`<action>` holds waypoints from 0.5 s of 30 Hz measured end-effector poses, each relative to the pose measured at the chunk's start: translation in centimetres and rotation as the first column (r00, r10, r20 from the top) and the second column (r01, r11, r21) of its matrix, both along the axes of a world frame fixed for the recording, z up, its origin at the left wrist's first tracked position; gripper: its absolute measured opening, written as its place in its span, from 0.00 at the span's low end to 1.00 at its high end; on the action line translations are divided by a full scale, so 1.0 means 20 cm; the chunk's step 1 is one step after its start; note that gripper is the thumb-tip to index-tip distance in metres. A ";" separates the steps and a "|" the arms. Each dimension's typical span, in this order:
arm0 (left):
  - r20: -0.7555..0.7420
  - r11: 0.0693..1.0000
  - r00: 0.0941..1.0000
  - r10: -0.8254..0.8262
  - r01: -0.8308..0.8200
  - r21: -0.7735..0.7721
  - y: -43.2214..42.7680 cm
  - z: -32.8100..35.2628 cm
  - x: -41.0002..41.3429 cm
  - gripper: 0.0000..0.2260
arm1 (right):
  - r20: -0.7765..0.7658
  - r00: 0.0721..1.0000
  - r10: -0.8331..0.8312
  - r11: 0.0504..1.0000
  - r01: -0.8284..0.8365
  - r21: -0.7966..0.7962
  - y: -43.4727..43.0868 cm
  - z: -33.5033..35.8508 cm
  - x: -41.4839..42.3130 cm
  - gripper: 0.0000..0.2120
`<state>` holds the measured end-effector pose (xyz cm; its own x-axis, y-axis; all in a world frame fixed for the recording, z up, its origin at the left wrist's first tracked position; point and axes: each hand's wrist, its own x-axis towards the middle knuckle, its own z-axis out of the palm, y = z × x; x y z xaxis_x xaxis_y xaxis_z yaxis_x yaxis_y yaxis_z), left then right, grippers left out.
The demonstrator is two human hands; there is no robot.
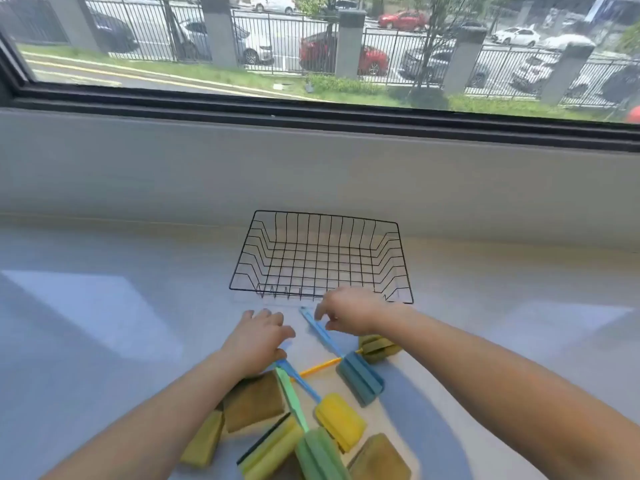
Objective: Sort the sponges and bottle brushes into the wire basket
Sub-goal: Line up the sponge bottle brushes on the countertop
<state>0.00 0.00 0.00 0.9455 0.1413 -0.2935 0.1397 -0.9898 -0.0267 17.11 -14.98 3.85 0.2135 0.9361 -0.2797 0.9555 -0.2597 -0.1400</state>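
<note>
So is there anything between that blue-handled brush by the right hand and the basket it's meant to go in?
Nothing visible blocks it. The blue brush lies just in front of the wire basket, its handle tip near the front rim. The basket looks empty, so the right hand only has to lift it over that rim.

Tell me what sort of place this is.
Likely an indoor counter or wide sill at a ground-floor window: outside are a metal fence and parked cars; a wire basket sits on the pale surface.
</note>
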 end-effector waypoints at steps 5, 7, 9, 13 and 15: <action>-0.082 0.992 0.990 -0.117 0.119 0.031 0.01 -0.04 0.02 0.14 | 0.090 0.973 0.210 0.969 -0.195 -0.152 0.05 -0.07 -0.01 0.20; -0.103 0.988 0.984 -0.145 0.149 0.029 0.01 -0.06 0.04 0.13 | 0.112 0.954 0.276 0.950 -0.253 -0.184 0.06 -0.09 0.01 0.25; -0.128 0.986 0.979 -0.158 0.164 0.035 0.01 -0.07 0.06 0.13 | 0.132 0.937 0.324 0.930 -0.290 -0.225 0.06 -0.11 0.02 0.27; -0.175 0.983 0.968 -0.179 0.183 0.006 0.02 -0.10 0.10 0.12 | 0.179 0.886 0.428 0.889 -0.377 -0.261 0.07 -0.16 0.03 0.25; -0.176 0.981 0.966 -0.187 0.191 0.006 0.03 -0.11 0.12 0.11 | 0.205 0.865 0.457 0.879 -0.404 -0.253 0.06 -0.19 0.03 0.20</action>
<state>2.36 0.66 -2.16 0.8902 -0.0266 -0.4547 -0.0591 -0.9966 -0.0573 17.68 -13.85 0.02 -0.1110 0.8821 -0.4577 0.9733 0.1895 0.1292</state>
